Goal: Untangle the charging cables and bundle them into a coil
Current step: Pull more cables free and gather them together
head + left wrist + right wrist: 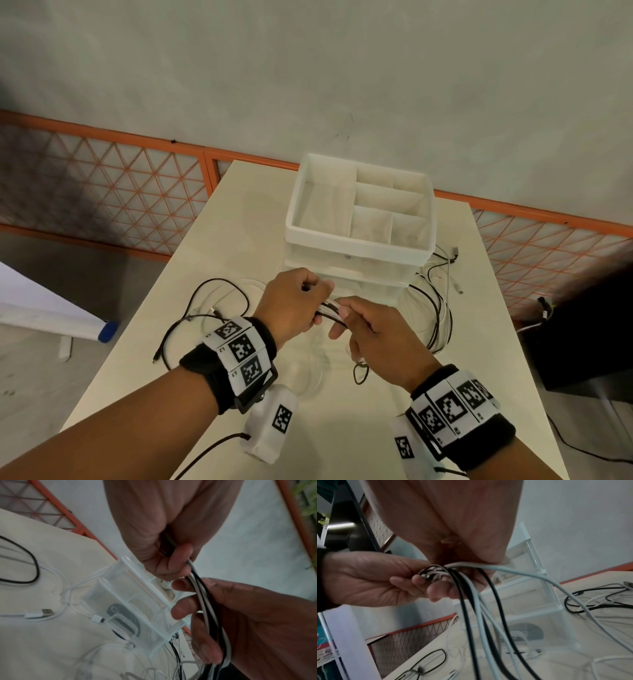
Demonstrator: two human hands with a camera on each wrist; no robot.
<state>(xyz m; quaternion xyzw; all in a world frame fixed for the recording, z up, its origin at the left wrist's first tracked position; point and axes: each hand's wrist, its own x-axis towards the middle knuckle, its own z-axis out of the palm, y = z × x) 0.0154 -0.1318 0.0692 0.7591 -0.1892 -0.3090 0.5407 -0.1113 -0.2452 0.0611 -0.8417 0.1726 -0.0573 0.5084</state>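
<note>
Both hands meet at frame centre: left hand (297, 301) and right hand (371, 337) pinch the cables (205, 599) together, probably to gather strands for coiling.

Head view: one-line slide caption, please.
Both hands, left and right, grip a cable bundle above the table.

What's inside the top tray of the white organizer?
The top tray shows only bare dividers. The clear drawers below hold something dark, blurred; their rear is hidden.
</note>
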